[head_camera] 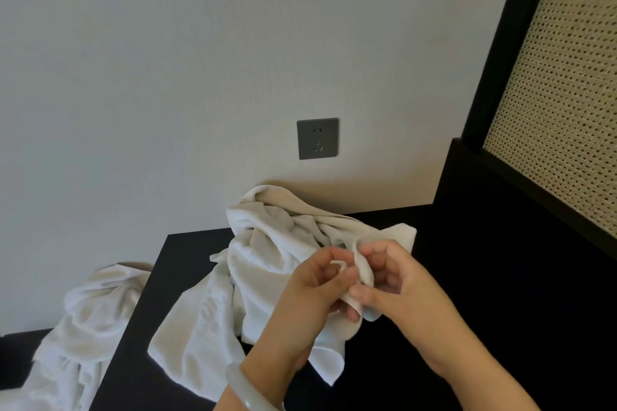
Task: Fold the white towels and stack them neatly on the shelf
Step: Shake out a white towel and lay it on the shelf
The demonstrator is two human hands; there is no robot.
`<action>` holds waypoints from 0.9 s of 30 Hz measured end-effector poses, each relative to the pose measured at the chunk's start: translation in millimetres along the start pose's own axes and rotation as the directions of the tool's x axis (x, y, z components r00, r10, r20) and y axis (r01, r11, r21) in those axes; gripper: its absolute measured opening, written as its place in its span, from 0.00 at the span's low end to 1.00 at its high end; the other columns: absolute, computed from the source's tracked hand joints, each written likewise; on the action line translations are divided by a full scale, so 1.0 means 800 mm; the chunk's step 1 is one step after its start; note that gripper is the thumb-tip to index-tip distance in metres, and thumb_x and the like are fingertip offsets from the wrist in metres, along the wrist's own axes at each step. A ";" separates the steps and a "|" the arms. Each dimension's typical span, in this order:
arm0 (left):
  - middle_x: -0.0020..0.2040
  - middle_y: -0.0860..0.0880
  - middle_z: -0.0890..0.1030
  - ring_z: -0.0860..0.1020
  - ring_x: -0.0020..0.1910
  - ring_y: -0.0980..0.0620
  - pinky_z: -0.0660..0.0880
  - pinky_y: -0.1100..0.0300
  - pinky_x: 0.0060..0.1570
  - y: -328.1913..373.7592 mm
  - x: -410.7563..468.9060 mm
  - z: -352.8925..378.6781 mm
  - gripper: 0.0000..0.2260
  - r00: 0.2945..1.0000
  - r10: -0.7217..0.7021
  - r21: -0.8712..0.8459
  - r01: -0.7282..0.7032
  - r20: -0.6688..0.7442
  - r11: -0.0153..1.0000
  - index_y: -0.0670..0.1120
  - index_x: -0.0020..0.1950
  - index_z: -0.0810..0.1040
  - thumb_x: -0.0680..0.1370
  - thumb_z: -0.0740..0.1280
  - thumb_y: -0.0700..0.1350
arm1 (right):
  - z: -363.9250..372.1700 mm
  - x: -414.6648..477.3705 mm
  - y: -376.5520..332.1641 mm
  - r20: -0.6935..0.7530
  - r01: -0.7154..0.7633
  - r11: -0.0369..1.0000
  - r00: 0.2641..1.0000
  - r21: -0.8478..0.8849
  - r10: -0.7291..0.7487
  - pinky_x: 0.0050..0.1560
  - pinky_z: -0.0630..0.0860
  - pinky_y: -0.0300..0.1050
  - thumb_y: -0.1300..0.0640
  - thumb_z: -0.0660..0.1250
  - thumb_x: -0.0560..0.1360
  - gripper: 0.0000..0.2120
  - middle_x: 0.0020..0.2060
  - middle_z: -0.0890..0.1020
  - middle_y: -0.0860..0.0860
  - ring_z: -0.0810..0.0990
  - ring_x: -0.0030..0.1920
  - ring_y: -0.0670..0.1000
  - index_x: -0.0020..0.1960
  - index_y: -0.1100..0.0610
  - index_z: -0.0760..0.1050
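Pinching one towel (267, 253), left hand (312, 294), right hand (402, 287)

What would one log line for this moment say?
left hand: pinches towel edge | right hand: pinches same edge | second towel: crumpled, left of table | folded: none seen

Black tabletop (474, 277) against wall, rt side bare. White towel (267, 243) lies crumpled on it, back touching wall, rest spread twd front-left. Lower dark surface (15, 364) at left carries 2nd white towel (83, 327), crumpled, beside tabletop edge.
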State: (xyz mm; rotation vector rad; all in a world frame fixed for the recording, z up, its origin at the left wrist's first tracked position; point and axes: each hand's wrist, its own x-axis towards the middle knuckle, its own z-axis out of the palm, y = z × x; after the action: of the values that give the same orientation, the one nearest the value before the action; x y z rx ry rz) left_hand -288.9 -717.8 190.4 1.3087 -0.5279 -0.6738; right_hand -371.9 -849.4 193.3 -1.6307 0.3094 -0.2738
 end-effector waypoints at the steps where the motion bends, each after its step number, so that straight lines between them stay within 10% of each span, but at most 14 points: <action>1: 0.40 0.35 0.79 0.77 0.34 0.45 0.76 0.54 0.43 -0.003 0.000 0.000 0.09 1.000 -0.012 0.009 0.012 -0.014 1.000 0.41 0.56 0.78 0.79 0.68 0.44 | -0.002 0.001 0.003 -0.003 -0.029 1.000 1.000 0.010 0.029 0.49 0.80 0.41 0.63 0.74 0.72 0.18 0.49 0.84 0.45 0.83 0.51 0.45 0.56 0.46 0.77; 6: 0.41 0.37 0.83 0.81 0.40 0.47 0.78 0.60 0.46 -0.010 0.001 0.001 0.07 0.996 -0.040 0.120 0.050 -0.083 0.992 0.45 0.56 0.80 0.80 0.65 0.38 | -0.007 0.007 0.020 -0.318 -0.081 0.996 0.946 -0.046 0.063 0.53 0.81 0.50 0.56 0.67 0.77 0.07 0.45 0.85 0.44 0.84 0.47 0.44 0.53 0.46 0.78; 17: 0.43 0.38 0.84 0.83 0.45 0.38 0.80 0.50 0.53 -0.007 0.010 0.015 0.05 0.988 -0.115 0.092 0.124 -0.099 0.988 0.37 0.52 0.80 0.79 0.66 0.36 | -0.025 -0.018 -0.008 -0.106 0.059 0.745 0.979 -0.665 -0.173 0.44 0.73 0.29 0.52 0.63 0.80 0.13 0.39 0.80 0.40 0.76 0.48 0.32 0.44 0.34 0.70; 27: 0.45 0.40 0.85 0.84 0.46 0.44 0.78 0.49 0.57 -0.008 0.005 0.019 0.08 0.955 -0.295 0.066 0.292 0.038 0.954 0.38 0.53 0.79 0.79 0.62 0.34 | -0.008 -0.040 0.023 -0.214 -0.082 0.943 0.977 -0.324 0.012 0.47 0.76 0.32 0.59 0.76 0.70 0.16 0.50 0.79 0.32 0.78 0.51 0.35 0.44 0.40 0.74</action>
State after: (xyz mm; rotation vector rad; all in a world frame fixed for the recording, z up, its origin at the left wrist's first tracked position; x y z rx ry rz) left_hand -297.4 -731.8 186.8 1.4459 -0.3962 -0.9430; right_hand -404.8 -845.5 175.9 -1.9269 0.5804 -0.3739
